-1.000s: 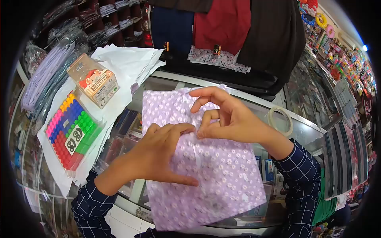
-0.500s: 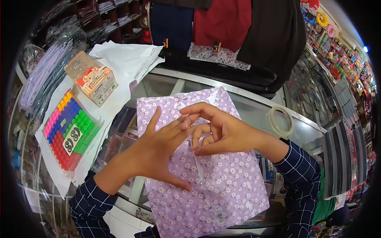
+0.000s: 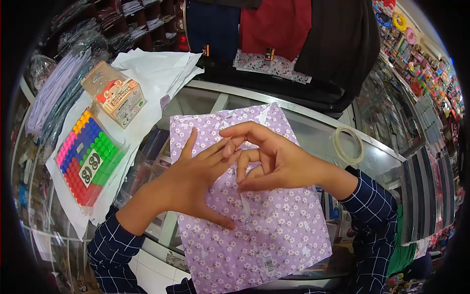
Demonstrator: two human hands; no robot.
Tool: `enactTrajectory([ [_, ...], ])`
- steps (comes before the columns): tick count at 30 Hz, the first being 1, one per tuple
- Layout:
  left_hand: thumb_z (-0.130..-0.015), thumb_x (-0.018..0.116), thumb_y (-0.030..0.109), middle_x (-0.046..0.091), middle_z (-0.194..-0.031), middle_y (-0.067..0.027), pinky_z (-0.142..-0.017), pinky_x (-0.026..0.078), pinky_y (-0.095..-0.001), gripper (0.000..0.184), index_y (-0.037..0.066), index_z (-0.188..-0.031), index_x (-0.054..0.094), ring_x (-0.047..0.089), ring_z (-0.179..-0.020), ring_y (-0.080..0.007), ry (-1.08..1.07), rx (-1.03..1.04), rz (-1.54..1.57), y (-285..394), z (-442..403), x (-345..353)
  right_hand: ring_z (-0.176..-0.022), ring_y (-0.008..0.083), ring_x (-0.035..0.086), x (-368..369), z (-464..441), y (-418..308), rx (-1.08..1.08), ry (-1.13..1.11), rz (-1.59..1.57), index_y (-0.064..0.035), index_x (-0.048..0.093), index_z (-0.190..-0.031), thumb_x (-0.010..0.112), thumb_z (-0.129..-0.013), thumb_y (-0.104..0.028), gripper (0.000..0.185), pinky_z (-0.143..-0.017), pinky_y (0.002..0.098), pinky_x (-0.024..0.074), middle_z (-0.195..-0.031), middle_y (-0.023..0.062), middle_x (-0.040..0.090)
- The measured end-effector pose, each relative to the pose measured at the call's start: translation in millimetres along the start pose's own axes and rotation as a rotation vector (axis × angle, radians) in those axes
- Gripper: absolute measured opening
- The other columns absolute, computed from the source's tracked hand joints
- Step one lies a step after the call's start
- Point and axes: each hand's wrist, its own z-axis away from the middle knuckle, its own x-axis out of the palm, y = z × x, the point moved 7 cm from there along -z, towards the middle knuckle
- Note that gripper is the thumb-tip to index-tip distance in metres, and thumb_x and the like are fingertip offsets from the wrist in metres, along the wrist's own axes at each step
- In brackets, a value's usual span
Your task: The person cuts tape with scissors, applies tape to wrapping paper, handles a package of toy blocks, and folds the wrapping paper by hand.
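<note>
A lilac floral paper parcel (image 3: 274,235) lies flat on the glass counter, with a barcode near its lower edge and a pale strip down its middle. My left hand (image 3: 193,179) rests on it with fingers spread, holding nothing. My right hand (image 3: 267,159) is over the parcel, its fingertips meeting those of my left hand. Its thumb and a curled finger are pinched together; anything between them is too small to make out.
A clear tape roll (image 3: 348,145) lies on the counter at right. White paper sheets (image 3: 147,73) at left bear a cardboard dispenser box (image 3: 117,95) and a pack of colourful pegs (image 3: 88,159). Folded clothes (image 3: 274,29) are beyond the counter's far edge.
Since a second ago, my left fingers have spread out and both hands have come together at the fingertips. The parcel has shifted slightly. Little differs from half a second ago.
</note>
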Motion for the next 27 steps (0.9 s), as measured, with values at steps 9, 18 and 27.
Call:
enactTrajectory([
  [9,-0.058,0.068,0.079,0.029,-0.150,-0.0214,-0.112,-0.003,-0.0639,0.122,-0.001,-0.144,0.031,0.021,-0.143,-0.0321,-0.025,0.002,-0.029,-0.4,1.3,1.6,-0.093,0.0147,0.057,-2.7,-1.8,13.0,0.031,-0.011,0.021,-0.0041,0.024,-0.143,0.073,-0.073,0.010,0.087,-0.081,0.0274,0.0511,-0.119,0.0104,0.044],
  [18,-0.051,0.075,0.074,0.029,-0.151,-0.0193,-0.113,-0.004,-0.0600,0.127,0.000,-0.144,0.031,0.021,-0.143,-0.0326,-0.005,0.000,0.006,0.6,1.0,2.1,-0.095,0.0169,0.058,-4.2,-0.8,22.4,0.088,-0.014,-0.017,-0.0032,0.024,-0.143,0.074,-0.072,0.009,0.088,-0.083,0.0285,0.0508,-0.119,0.0102,0.043],
  [27,-0.058,0.065,0.081,0.029,-0.150,-0.0241,-0.112,-0.001,-0.0631,0.125,-0.001,-0.145,0.029,0.022,-0.143,-0.0342,-0.009,0.013,-0.042,-1.2,2.0,5.2,-0.095,0.0149,0.057,-8.7,-2.0,29.4,0.064,0.033,0.069,-0.0057,0.023,-0.144,0.070,-0.074,0.012,0.086,-0.080,0.0261,0.0518,-0.120,0.0093,0.042],
])
